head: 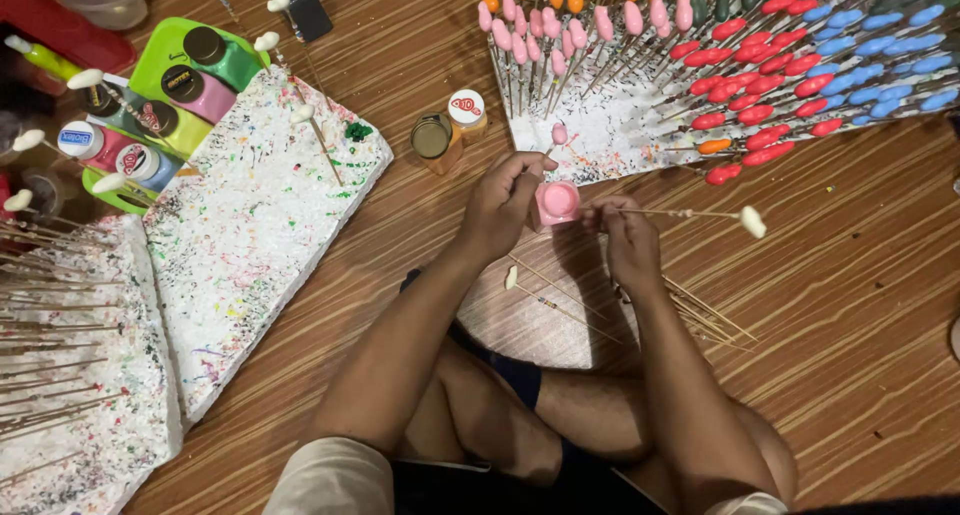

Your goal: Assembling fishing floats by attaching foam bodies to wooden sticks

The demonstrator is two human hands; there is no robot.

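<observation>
My left hand (503, 203) grips a small open bottle of pink paint (556, 203) just above the wooden floor. My right hand (625, 237) pinches a thin wooden stick (690, 214) that points to the right, with an unpainted white oval tip (753, 221) at its far end. The two hands nearly touch at the bottle. Below them lie several loose bare sticks (690, 310) on a patterned mat, one with a white tip (511, 276).
A white foam board (610, 135) at the top right holds rows of painted tips in pink, orange, red, blue and green. Two paint-speckled foam boards (250, 225) lie at left. A green tray (160, 60) holds paint bottles. Two small jars (447, 125) stand near my left hand.
</observation>
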